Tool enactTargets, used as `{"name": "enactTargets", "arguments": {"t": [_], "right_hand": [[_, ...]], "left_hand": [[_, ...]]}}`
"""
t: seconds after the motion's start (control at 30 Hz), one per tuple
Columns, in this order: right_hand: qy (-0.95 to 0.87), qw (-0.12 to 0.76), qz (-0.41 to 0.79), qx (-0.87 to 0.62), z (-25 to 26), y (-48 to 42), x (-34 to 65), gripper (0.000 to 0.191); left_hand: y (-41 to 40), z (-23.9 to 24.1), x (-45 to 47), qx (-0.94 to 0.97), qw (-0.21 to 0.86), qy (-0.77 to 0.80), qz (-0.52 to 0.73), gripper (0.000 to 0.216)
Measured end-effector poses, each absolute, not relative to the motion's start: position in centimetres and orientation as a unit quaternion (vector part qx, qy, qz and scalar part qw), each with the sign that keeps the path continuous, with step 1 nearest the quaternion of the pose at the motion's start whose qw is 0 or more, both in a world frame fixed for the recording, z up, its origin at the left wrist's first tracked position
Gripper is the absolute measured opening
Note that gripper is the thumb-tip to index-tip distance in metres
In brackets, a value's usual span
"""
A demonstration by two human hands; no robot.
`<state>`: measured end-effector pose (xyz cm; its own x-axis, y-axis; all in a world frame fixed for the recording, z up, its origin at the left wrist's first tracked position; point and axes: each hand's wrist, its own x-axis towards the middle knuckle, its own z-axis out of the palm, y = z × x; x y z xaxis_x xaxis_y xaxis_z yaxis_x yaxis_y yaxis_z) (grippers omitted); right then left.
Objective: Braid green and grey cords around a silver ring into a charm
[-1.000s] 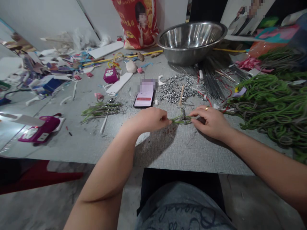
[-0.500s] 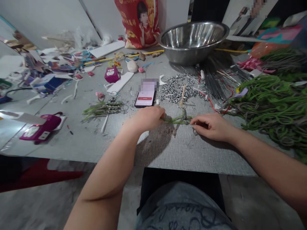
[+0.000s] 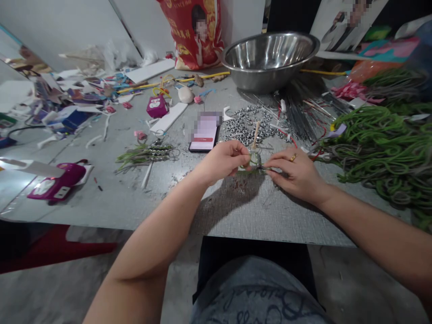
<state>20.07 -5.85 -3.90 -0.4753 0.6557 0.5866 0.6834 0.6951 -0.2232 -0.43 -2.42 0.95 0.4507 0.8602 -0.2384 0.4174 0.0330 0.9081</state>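
Note:
Between my hands is a small piece of knotted green and grey cord (image 3: 255, 158), just in front of an upright wooden stick (image 3: 256, 133) on the table. My left hand (image 3: 227, 159) pinches a green strand at the left side of the knot. From the right, my right hand (image 3: 293, 173), with a gold ring on one finger, has its fingertips closed on the cord's right side. The exact grip of both fingertips is small and partly hidden. A bundle of green and grey cords threaded with silver beads (image 3: 148, 154) lies left of my left hand.
Behind the hands lie a phone (image 3: 203, 132) and a spread of silver beads (image 3: 248, 123). A steel basin (image 3: 270, 74) stands at the back. Right is a large heap of green and grey cords (image 3: 384, 153). Purple devices (image 3: 65, 180) and scraps occupy the left.
My left hand has risen and moved right to the knot, drawing the green strand up close to it. My right hand has shifted slightly left and up, its fingers now straighter.

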Motion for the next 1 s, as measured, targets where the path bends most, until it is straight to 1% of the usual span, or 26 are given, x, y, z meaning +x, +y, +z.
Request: {"name": "enactTargets", "arguments": {"t": [0.1,0.2,0.33,0.5,0.63,0.73,0.87,1.0], "right_hand": [[-0.857,0.356,-0.034,-0.37,-3.7,-6.0,20.1,0.016],[-0.866,0.352,-0.053,-0.351,-3.5,-6.3,20.0,0.016],[-0.877,0.319,-0.086,-0.348,-3.2,-6.6,19.7,0.015],[-0.876,0.318,-0.13,-0.338,-3.1,-6.6,19.3,0.016],[-0.871,0.314,-0.129,-0.355,-3.1,-6.5,19.3,0.017],[-0.869,0.306,-0.129,-0.366,-3.1,-6.6,19.3,0.013],[-0.863,0.326,-0.141,-0.359,-3.1,-6.6,19.3,0.011],[-0.875,0.307,-0.107,-0.358,-3.1,-6.5,19.2,0.015]], "left_hand": [[-2.9,0.3,0.8,0.59,0.613,0.475,0.223,0.035],[-3.3,-0.1,1.4,0.568,0.634,0.47,0.234,0.049],[-3.8,-0.1,1.8,0.572,0.621,0.479,0.242,0.049],[-4.3,0.1,2.1,0.568,0.631,0.471,0.242,0.049],[-4.3,0.0,2.3,0.553,0.653,0.463,0.231,0.048],[-4.3,-0.1,2.3,0.548,0.656,0.465,0.231,0.051],[-4.5,0.0,2.4,0.557,0.648,0.471,0.219,0.055],[-4.5,-0.1,2.5,0.569,0.637,0.479,0.202,0.054]]}}
